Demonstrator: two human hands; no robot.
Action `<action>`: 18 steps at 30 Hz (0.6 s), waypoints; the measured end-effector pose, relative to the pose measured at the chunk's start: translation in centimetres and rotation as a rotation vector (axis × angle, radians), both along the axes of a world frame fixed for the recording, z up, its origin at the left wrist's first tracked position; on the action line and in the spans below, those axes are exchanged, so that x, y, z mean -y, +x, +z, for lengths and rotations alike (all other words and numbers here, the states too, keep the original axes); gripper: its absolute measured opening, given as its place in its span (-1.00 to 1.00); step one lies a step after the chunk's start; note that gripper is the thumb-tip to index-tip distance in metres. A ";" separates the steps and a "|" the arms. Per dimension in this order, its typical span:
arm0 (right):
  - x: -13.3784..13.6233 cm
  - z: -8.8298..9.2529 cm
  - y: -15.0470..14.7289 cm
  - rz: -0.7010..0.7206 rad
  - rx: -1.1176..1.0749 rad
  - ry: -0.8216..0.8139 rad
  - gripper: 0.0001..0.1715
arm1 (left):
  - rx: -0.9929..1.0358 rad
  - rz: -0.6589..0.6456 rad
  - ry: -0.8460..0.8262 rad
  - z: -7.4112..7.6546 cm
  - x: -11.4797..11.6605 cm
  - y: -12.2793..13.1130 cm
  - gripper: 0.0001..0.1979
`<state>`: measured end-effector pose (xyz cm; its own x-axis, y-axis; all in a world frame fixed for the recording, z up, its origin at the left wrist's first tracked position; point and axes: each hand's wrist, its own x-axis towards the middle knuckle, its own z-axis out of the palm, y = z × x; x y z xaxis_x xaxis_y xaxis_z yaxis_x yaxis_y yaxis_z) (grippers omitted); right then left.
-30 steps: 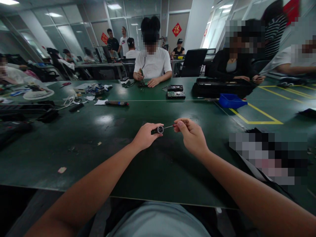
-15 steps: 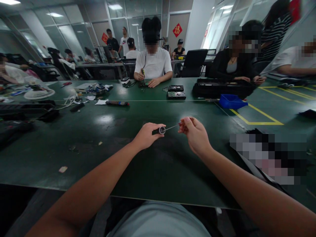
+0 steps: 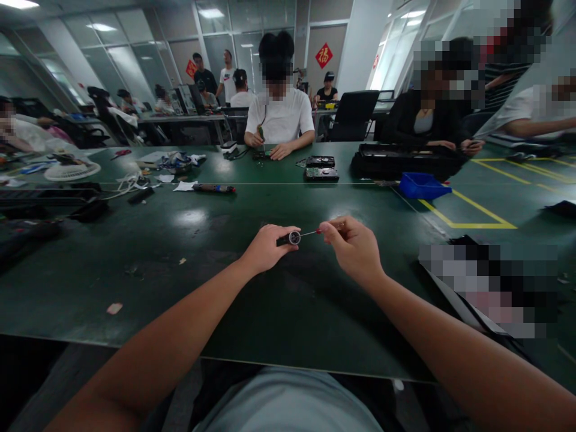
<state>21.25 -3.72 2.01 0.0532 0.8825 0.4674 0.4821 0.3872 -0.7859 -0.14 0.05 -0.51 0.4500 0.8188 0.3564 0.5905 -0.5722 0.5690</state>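
Above the green table, my left hand [image 3: 264,249] is closed around a small dark cylindrical part [image 3: 294,238], thumb below and fingers above. Its round end, with a pale ring, faces me and to the right. My right hand [image 3: 357,249] pinches a thin screwdriver [image 3: 318,231] by its red handle, most of which is hidden by the fingers. The metal shaft points left, and its tip meets the ringed end of the part. I cannot make out what sits inside the ring.
A dark pen-like tool [image 3: 215,188] lies ahead on the left. Beyond my hands are hard drives [image 3: 321,174] and a blue bin [image 3: 423,185]. A dark bag-like item [image 3: 468,306] lies by my right forearm. A co-worker [image 3: 279,114] sits opposite, working with a screwdriver.
My right hand's fingers have shifted on the screwdriver, so more of the red handle shows and its visible shaft is shorter. My left hand and the dark part have hardly moved.
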 end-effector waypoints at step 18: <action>0.6 -0.1 -0.2 0.151 0.036 0.016 -0.67 | -0.005 0.029 0.021 -0.3 -0.2 -0.1 -0.62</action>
